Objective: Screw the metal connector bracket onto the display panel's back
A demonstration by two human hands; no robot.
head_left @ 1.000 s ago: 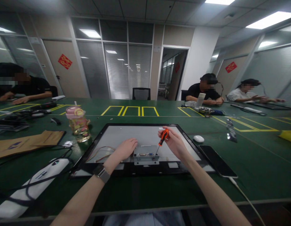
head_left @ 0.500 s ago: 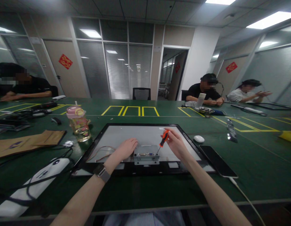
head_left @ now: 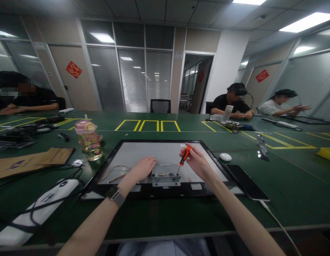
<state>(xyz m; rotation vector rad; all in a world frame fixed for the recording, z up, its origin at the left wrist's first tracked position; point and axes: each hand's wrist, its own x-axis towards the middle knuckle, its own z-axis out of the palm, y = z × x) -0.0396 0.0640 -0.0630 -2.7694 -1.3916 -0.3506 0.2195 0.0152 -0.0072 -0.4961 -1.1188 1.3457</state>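
A flat display panel (head_left: 143,149) with a black frame lies back side up in front of me. On its near part sits a metal bracket (head_left: 166,179) with a row of connector ports. My right hand (head_left: 198,161) grips an orange and black screwdriver (head_left: 185,155), whose shaft slants down to the right end of the bracket. What its tip touches is too small to make out. Resting on the panel's back, my left hand (head_left: 141,168) has its fingers stretched out beside the bracket's left side. Thin wires (head_left: 115,170) lie left of that hand.
Left of the panel stand a pink-lidded bottle (head_left: 88,140), a paper bag (head_left: 23,163) and a white device with black cable (head_left: 39,209). A phone (head_left: 246,181) and a white earbud case (head_left: 225,157) lie to the right. Several people sit across the table.
My right hand and the screwdriver have shifted slightly left, the handle now tilted a little differently. My left hand stays where it was.
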